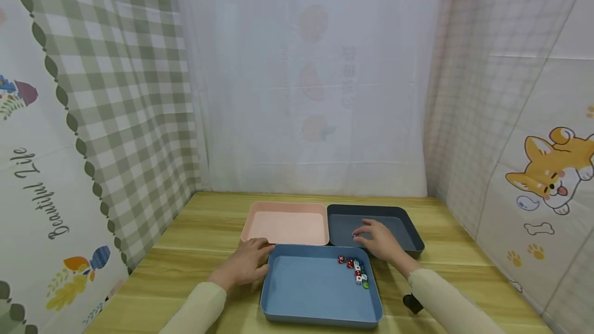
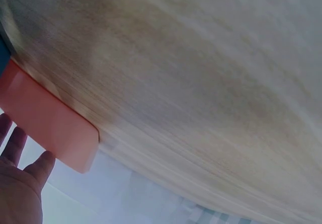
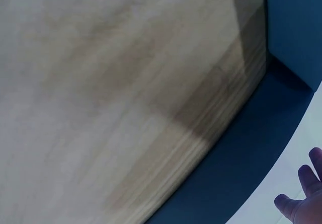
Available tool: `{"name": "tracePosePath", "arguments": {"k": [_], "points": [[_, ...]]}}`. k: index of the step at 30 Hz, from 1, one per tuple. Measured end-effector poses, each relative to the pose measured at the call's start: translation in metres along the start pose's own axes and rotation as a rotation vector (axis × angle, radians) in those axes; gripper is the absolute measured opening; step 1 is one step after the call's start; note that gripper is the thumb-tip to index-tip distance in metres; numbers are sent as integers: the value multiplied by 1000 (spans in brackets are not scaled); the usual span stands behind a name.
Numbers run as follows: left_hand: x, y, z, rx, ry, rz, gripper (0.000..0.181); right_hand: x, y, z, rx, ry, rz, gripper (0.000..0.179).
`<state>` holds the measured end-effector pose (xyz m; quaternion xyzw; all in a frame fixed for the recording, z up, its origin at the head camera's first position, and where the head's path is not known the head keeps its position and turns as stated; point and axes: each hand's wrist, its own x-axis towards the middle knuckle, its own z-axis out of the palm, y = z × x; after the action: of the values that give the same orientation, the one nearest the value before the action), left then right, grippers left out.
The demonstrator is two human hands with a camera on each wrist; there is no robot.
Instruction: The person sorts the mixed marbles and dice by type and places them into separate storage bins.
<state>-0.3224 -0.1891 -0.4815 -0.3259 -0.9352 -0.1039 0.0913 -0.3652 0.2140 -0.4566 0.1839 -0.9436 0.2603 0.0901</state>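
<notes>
My right hand hovers over the dark grey tray. Its thumb and forefinger pinch a tiny bluish-white die, whose face is too small to read. In the right wrist view only a few fingers show, beyond the dark tray's wall. The blue tray lies nearest me, with several small dice in red, white, blue and green at its upper right. Beside that tray's left upper corner rests my left hand, fingers loosely extended and holding nothing, close to the pink tray.
The three trays stand close together on a wood-patterned table. A small black object lies by the right sleeve. Printed cloth curtains enclose the back and both sides.
</notes>
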Motion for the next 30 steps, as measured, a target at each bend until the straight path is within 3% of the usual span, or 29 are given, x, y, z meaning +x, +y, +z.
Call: {"name": "tracePosePath", "arguments": {"k": [9,16,30], "points": [[0,-4,3,-5,9,24,51,-15,-5,5,-9,8,-15,15],[-1,-3,2,-44,-10,8,52,-27,-10,11,-42,13,-33,11],[-1,0,1,-49,-1,13,51,-37,-18,23,-112,-27,6,7]]}}
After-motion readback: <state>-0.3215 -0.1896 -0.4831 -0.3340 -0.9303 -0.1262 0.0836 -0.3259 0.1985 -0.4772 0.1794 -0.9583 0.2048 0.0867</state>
